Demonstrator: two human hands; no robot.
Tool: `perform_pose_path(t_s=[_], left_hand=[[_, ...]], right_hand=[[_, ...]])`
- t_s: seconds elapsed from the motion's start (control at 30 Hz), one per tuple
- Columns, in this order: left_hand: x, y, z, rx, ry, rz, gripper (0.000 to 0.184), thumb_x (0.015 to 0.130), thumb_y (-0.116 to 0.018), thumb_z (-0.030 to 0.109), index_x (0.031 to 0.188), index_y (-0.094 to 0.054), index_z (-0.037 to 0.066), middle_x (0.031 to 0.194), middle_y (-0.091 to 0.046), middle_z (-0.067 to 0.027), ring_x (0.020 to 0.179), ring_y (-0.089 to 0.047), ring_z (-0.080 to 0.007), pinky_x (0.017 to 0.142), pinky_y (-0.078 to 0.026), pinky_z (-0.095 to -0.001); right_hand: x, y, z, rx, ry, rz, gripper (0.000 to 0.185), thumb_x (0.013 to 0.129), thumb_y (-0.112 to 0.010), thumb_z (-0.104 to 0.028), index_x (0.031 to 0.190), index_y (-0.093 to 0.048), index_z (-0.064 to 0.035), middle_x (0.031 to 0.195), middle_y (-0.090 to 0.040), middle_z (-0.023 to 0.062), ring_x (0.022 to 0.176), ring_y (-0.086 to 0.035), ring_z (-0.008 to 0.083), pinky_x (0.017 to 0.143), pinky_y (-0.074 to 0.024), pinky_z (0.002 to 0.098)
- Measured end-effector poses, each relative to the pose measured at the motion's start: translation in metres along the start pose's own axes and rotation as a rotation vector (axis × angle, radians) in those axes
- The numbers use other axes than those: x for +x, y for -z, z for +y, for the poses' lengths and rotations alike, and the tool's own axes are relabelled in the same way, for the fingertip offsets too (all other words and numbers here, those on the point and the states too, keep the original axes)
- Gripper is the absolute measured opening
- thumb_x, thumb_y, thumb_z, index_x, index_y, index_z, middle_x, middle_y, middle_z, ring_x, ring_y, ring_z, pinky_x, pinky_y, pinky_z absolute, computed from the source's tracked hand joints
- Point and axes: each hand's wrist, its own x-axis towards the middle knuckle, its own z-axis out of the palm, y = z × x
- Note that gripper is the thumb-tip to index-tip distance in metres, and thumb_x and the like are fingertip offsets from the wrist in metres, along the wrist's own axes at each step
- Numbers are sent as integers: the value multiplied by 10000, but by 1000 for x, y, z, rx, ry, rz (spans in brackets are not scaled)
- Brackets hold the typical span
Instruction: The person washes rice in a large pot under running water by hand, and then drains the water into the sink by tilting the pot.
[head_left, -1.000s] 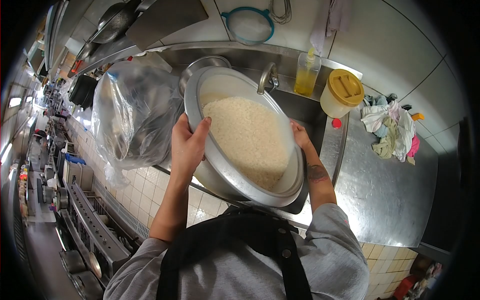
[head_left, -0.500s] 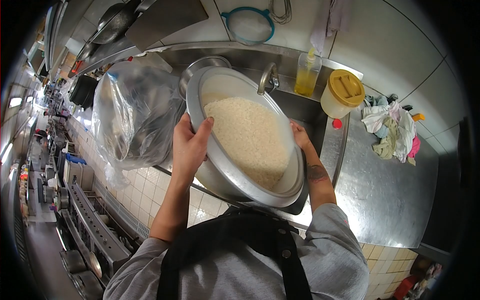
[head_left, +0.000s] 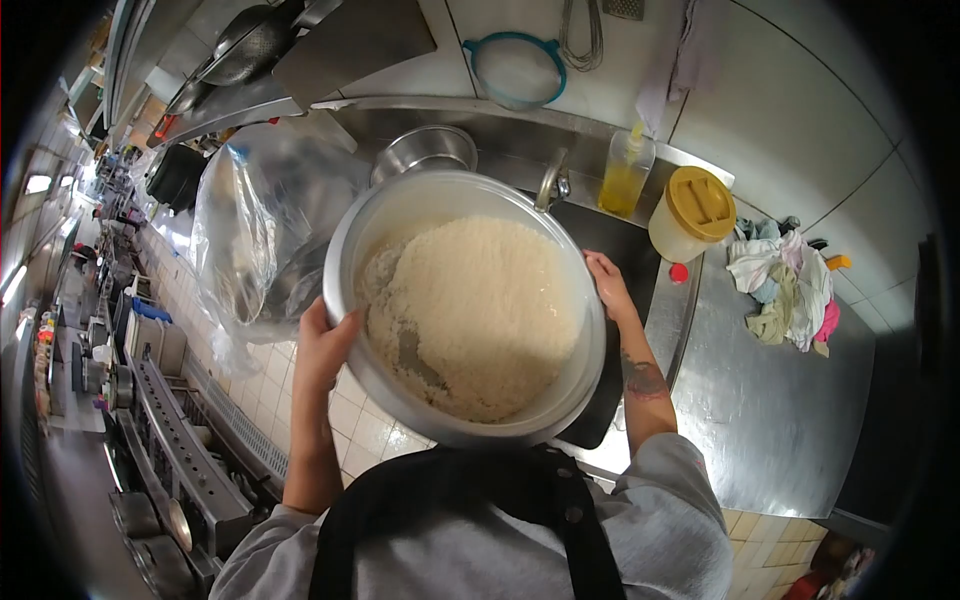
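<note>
A large round metal pot full of white rice is held in front of my body, over the near edge of the sink. My left hand grips its left rim, thumb on top. At the right side, my right hand is closed on the rim, its fingers partly hidden behind the pot. The rice is heaped toward the right, and some bare bottom and cloudy wetness show at the lower left. Just beyond the pot stand the faucet and a metal bowl.
A clear plastic bag lies left of the pot. Behind the sink are a yellow soap bottle and a yellow-lidded container. Cloths lie on the steel counter. A blue-rimmed strainer hangs on the wall.
The pot has gone from steeply tilted to more level and moved left and nearer my body, with both hands still on it. The rice has shifted, baring a patch at the lower left.
</note>
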Motion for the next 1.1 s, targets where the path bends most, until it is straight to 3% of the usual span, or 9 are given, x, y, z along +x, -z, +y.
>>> perform_pose_path(t_s=[0.13, 0.33, 0.43, 0.6, 0.73, 0.83, 0.97, 1.0, 1.1], left_hand=[[-2, 31, -36, 153, 86, 8, 304, 698, -647, 144, 905, -579, -68, 700, -597, -69, 589, -539, -104, 525, -433, -257], [3, 49, -79, 114, 156, -5, 304, 680, -644, 110, 929, -581, -53, 745, -607, -66, 643, -551, -115, 588, -448, -268], [2, 48, -75, 98, 152, -38, 327, 684, -633, 102, 967, -572, -50, 790, -611, -66, 689, -555, -124, 635, -450, -267], [13, 53, -69, 236, 233, -119, 365, 696, -621, 91, 1027, -553, -47, 838, -614, -65, 724, -558, -133, 677, -451, -273], [18, 45, -67, 100, 190, -138, 370, 698, -628, 95, 1033, -551, -43, 830, -610, -67, 727, -554, -133, 687, -448, -274], [23, 47, -78, 121, 202, -151, 384, 698, -630, 99, 1042, -544, -48, 845, -607, -73, 746, -550, -137, 699, -444, -274], [28, 51, -89, 171, 221, -166, 405, 696, -633, 100, 1058, -534, -51, 879, -600, -78, 780, -544, -144, 730, -435, -277], [27, 50, -83, 174, 234, -171, 406, 695, -633, 99, 1058, -532, -52, 886, -599, -80, 787, -542, -145, 736, -432, -277], [25, 48, -80, 159, 241, -170, 397, 693, -631, 94, 1048, -532, -54, 886, -595, -79, 790, -537, -144, 736, -430, -275]], right_hand=[[38, -2, -14, 50, -163, -123, 387, 950, -418, -327, 1136, -571, -25, 1071, -588, 62, 1004, -524, 159, 928, -378, 279], [113, -34, -13, 469, -339, -202, 459, 960, -369, -369, 1318, -400, -82, 1238, -507, 90, 1107, -488, 190, 946, -397, 332], [122, -42, -9, 751, -318, -397, 494, 921, -388, -493, 1287, -436, -164, 1117, -567, 56, 908, -555, 169, 815, -464, 317], [145, -42, 15, 696, -358, -157, 477, 879, -348, -600, 825, -505, -153, 672, -522, 0, 618, -530, 135, 608, -475, 245], [150, -19, 12, 712, -370, -244, 473, 858, -380, -612, 850, -483, -150, 635, -418, -20, 539, -397, 100, 479, -355, 219], [150, -17, 6, 631, -419, -115, 486, 890, -348, -585, 840, -498, -125, 589, -436, -9, 510, -412, 98, 501, -378, 206], [122, -33, -3, 393, -66, -52, 392, 918, -449, -450, 958, -612, -96, 750, -618, 84, 641, -574, 127, 640, -489, 254], [122, -35, -2, 313, 11, -25, 283, 877, -573, -326, 968, -629, -64, 818, -654, 111, 721, -617, 140, 661, -501, 281], [118, -34, -1, -333, 344, 196, 237, 811, -657, -207, 948, -611, -20, 797, -657, 110, 721, -628, 148, 648, -496, 291]])
